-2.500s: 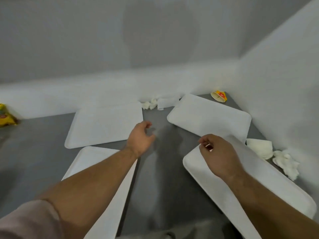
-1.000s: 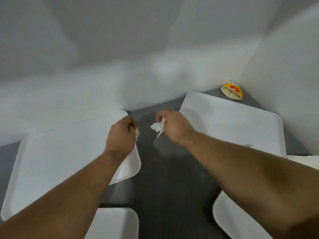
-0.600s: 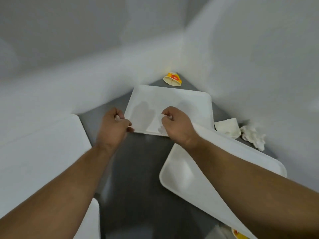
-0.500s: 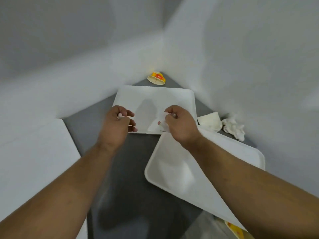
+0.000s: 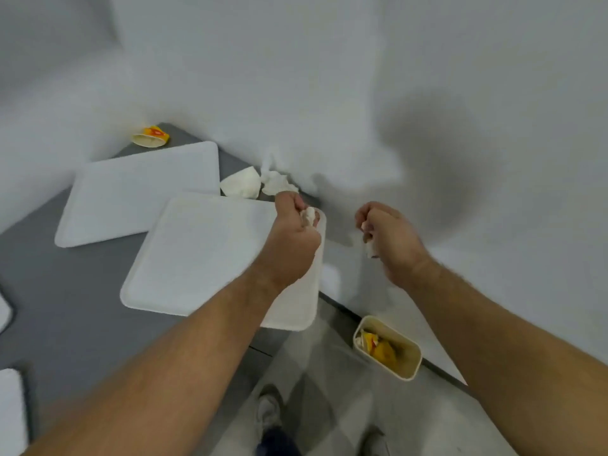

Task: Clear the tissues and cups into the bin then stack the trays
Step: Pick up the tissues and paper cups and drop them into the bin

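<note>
Both hands, left (image 5: pixel 292 238) and right (image 5: pixel 390 240), clutch crumpled tissues.

White trays (image 5: pixel 204 251) on a grey table (image 5: pixel 65 291), cream bin (image 5: pixel 415 365), yellow-and-red cup (image 5: pixel 150 137).

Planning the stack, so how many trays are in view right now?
4. A far tray by the corner, a middle tray nearer, and two cut off at the left edge: a sliver and a bottom-left tray. Others may lie outside the frame.
</note>
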Available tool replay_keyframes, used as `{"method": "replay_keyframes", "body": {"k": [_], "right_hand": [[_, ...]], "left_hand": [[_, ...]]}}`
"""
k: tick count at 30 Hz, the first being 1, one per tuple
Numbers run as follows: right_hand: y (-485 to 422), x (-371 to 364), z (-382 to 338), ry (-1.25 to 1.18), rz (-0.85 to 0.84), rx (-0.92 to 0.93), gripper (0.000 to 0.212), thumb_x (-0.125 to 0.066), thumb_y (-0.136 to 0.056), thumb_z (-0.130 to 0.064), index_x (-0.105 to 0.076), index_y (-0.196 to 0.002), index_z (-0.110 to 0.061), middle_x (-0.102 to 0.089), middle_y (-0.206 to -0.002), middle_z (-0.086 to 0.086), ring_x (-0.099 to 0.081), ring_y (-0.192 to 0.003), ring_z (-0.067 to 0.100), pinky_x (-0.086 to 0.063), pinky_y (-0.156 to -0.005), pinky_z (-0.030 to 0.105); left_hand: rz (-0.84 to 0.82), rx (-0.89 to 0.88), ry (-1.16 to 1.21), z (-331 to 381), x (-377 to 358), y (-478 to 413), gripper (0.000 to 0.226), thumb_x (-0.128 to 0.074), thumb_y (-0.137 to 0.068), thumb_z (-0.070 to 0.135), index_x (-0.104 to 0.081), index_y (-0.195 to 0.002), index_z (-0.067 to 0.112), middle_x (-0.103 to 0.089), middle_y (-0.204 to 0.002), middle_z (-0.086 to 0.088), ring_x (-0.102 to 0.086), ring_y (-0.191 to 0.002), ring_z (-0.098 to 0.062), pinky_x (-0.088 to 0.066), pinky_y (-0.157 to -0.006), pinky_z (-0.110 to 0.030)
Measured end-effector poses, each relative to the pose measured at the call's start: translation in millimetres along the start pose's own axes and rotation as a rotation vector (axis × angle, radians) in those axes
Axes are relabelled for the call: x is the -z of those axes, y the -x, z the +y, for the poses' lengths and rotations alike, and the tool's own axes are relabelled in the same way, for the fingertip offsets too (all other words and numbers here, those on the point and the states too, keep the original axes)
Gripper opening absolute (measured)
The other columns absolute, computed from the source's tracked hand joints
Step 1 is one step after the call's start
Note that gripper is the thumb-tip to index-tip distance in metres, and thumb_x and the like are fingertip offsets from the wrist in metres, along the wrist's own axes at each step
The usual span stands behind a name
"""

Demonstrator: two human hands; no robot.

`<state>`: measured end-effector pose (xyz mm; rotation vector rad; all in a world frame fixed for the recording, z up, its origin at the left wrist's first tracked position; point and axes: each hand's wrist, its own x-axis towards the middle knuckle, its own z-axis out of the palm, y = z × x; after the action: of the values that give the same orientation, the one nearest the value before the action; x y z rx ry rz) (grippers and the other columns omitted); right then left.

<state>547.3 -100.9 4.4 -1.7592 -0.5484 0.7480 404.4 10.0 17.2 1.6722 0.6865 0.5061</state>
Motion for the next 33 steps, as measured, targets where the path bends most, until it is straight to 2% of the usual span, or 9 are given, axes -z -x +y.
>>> {"method": "replay_keyframes", "body": {"k": [4, 11, 15, 17, 19, 22, 26, 30, 33], "right_hand": [[13, 80, 83, 0.343, 0.042, -0.075, 0.021, -0.046, -0.092, -0.004, -0.047, -0.101, -0.023, -0.053, -0.084, 0.006, -0.05, -0.065, 0.018, -0.04, -0.048, 0.027], [32, 124, 244, 0.46, 0.109, -0.285, 0.018, -0.05, -0.093, -0.003, -0.049, -0.105, -0.016, -0.061, -0.088, 0.009, -0.054, -0.07, 0.022, -0.038, -0.058, 0.031], [43, 116, 332, 0.417, 0.121, -0.426, 0.024, -0.059, -0.091, -0.015, -0.045, -0.106, -0.026, -0.062, -0.085, -0.001, -0.062, -0.068, 0.02, -0.043, -0.047, 0.025], [40, 111, 372, 0.419, 0.143, -0.467, 0.022, -0.065, -0.089, -0.021, -0.047, -0.1, -0.025, -0.062, -0.082, 0.0, -0.063, -0.064, 0.019, -0.04, -0.035, 0.022], [34, 105, 412, 0.458, 0.163, -0.474, 0.02, -0.07, -0.087, -0.025, -0.052, -0.093, -0.025, -0.062, -0.081, 0.0, -0.062, -0.064, 0.016, -0.038, -0.04, 0.021], [25, 97, 468, 0.477, 0.195, -0.499, 0.018, -0.074, -0.085, -0.028, -0.057, -0.09, -0.029, -0.06, -0.078, -0.009, -0.055, -0.064, 0.004, -0.034, -0.047, 0.017], [9, 85, 534, 0.482, 0.209, -0.509, 0.011, -0.072, -0.087, -0.027, -0.061, -0.09, -0.029, -0.065, -0.084, -0.002, -0.057, -0.066, 0.009, -0.036, -0.05, 0.019], [-3, 76, 587, 0.55, 0.234, -0.502, 0.011, -0.063, -0.094, -0.023, -0.064, -0.105, -0.023, -0.059, -0.084, -0.004, -0.054, -0.064, 0.009, -0.036, -0.045, 0.017], [-8, 71, 618, 0.596, 0.15, -0.541, 0.027, -0.06, -0.095, -0.021, -0.064, -0.121, -0.025, -0.058, -0.091, 0.0, -0.047, -0.062, 0.005, -0.033, -0.046, 0.016]], "left_hand": [[-0.114, -0.009, -0.191, -19, -101, 11, 0.022, -0.046, -0.093, -0.006, -0.036, -0.099, 0.012, -0.042, -0.089, -0.004, -0.04, -0.073, -0.015, -0.038, -0.058, -0.021], [-0.232, 0.205, -0.352, -132, -204, 24, 0.029, -0.053, -0.078, -0.014, -0.053, -0.082, 0.014, -0.054, -0.078, 0.004, -0.049, -0.076, -0.017, -0.036, -0.064, -0.009], [-0.226, 0.424, -0.419, -222, -230, 30, 0.014, -0.066, -0.08, 0.0, -0.06, -0.088, 0.01, -0.067, -0.088, -0.008, -0.062, -0.085, -0.027, -0.05, -0.074, -0.032], [-0.238, 0.465, -0.496, -269, -239, 29, 0.013, -0.073, -0.079, 0.009, -0.061, -0.082, 0.013, -0.069, -0.09, -0.009, -0.065, -0.09, -0.03, -0.05, -0.073, -0.033], [-0.247, 0.497, -0.535, -316, -250, 28, 0.013, -0.077, -0.078, 0.011, -0.064, -0.079, 0.016, -0.073, -0.093, -0.011, -0.067, -0.093, -0.03, -0.051, -0.075, -0.032], [-0.279, 0.506, -0.593, -379, -263, 26, 0.009, -0.076, -0.082, 0.012, -0.068, -0.085, 0.015, -0.074, -0.102, -0.014, -0.067, -0.099, -0.032, -0.05, -0.08, -0.029], [-0.325, 0.43, -0.657, -445, -284, 21, 0.006, -0.067, -0.09, 0.013, -0.071, -0.093, 0.01, -0.073, -0.105, -0.015, -0.065, -0.101, -0.034, -0.054, -0.085, -0.037], [-0.382, 0.371, -0.681, -492, -309, 20, 0.01, -0.064, -0.091, 0.013, -0.071, -0.096, 0.01, -0.073, -0.103, -0.016, -0.065, -0.101, -0.036, -0.054, -0.084, -0.041], [-0.407, 0.416, -0.634, -519, -320, 22, 0.029, -0.063, -0.089, 0.01, -0.071, -0.117, 0.013, -0.071, -0.121, -0.016, -0.064, -0.112, -0.036, -0.052, -0.092, -0.034]]}}
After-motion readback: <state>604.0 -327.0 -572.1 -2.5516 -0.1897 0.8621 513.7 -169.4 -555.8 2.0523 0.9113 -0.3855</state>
